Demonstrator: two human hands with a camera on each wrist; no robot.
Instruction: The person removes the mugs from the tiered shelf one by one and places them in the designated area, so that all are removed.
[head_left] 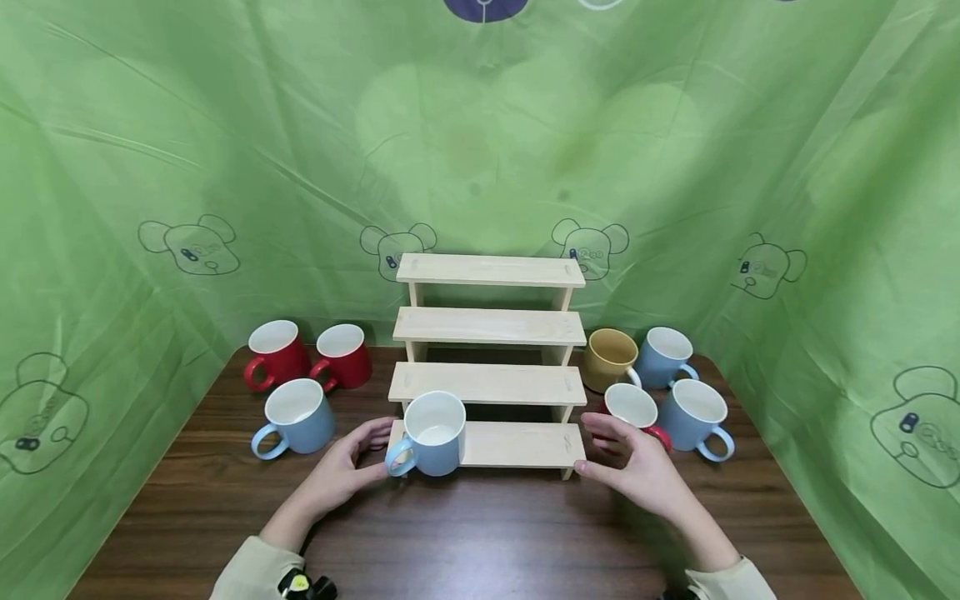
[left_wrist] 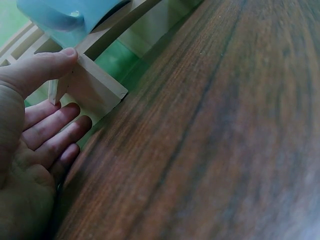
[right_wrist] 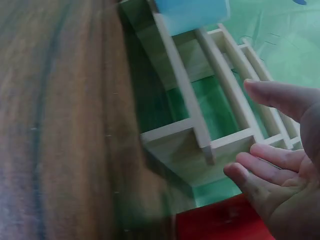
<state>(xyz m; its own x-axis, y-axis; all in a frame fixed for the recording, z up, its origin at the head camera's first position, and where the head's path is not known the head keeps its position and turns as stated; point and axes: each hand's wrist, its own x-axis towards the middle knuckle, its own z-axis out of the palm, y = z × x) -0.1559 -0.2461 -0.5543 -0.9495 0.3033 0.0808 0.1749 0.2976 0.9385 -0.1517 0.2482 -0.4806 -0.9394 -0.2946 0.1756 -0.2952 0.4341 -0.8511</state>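
Observation:
A light wooden four-step shelf rack (head_left: 517, 444) stands on the dark table. On the left part of its lowest step sits a blue mug (head_left: 438, 446) with a white inside, its handle turned left. My left hand (head_left: 341, 473) is at the rack's left end; in the left wrist view its thumb (left_wrist: 47, 67) lies at the step's front corner and the loosely bent fingers are by the side panel. My right hand (head_left: 641, 467) is beside the rack's right end with fingers extended and holds nothing; a red mug (head_left: 611, 414) is partly hidden behind it.
Left of the rack stand two red mugs (head_left: 288, 358) and a blue mug (head_left: 303, 425). To its right are a yellow mug (head_left: 600, 371) and two blue mugs (head_left: 686, 421). Green patterned cloth (head_left: 480, 167) hangs behind and along both sides of the wooden table (head_left: 487, 542).

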